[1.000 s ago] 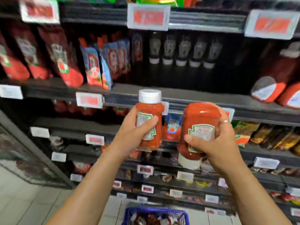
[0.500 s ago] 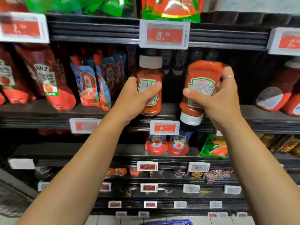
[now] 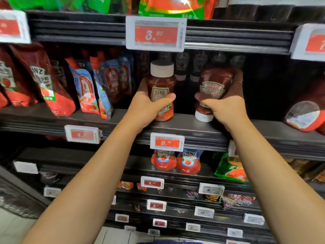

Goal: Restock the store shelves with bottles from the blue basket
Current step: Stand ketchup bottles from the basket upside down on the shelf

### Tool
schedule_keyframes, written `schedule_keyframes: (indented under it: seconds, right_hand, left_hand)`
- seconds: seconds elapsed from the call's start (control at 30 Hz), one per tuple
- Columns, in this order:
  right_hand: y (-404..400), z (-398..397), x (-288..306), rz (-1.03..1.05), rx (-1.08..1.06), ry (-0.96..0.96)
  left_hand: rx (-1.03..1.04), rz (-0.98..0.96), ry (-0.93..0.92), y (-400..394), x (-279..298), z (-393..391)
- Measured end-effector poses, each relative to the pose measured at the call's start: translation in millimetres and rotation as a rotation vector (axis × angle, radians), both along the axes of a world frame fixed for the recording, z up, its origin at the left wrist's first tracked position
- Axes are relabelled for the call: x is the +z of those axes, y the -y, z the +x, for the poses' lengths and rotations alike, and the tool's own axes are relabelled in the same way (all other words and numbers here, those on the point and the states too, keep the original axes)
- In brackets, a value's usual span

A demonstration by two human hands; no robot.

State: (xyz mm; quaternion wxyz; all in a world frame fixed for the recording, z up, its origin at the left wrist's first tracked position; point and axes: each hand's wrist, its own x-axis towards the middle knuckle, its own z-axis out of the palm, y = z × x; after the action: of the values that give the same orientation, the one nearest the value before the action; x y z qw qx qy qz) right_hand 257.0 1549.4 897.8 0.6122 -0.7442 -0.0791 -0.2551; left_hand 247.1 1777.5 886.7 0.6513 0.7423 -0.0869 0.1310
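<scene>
A dark store shelf (image 3: 184, 123) carries both bottles: left hand (image 3: 147, 107) grips the upright bottle (image 3: 161, 90), right hand (image 3: 223, 110) grips the inverted bottle (image 3: 213, 88), which may topple on its narrow cap.

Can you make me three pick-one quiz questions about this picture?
1. Where does the left bottle stand?
A. on the floor
B. on the shelf
C. in a fridge

2. What colour is its cap?
A. white
B. blue
C. black

3. How is the right bottle turned?
A. cap up
B. lying flat
C. cap down

Answers: 1 B, its base meets the shelf above the 9 tag. 2 A, the cap looks white. 3 C, its cap points down below the right hand; the left hand holds the other.
</scene>
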Motion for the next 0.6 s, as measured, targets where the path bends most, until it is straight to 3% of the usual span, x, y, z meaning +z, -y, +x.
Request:
schedule_keyframes:
  seconds: [0.17,0.3,0.37,0.43,0.6]
  right_hand:
    - [13,-20,4,-0.097,-0.067,-0.034]
    - [4,-69,-12,-0.078,-0.233,0.139]
    - [-19,-88,-23,-0.116,-0.151,0.191]
    - [-41,-95,-28,-0.156,-0.011,0.110]
    - [-58,-81,-13,-0.379,0.245,0.012]
  left_hand:
    - [0.005,-0.029,0.107,-5,17,-2]
    - [-0.002,0.119,0.172,-12,53,0]
    - [-0.013,0.329,0.122,-13,68,1]
    - [-0.047,0.422,0.134,-11,72,2]
    - [-0.114,0.305,0.093,-9,78,-5]
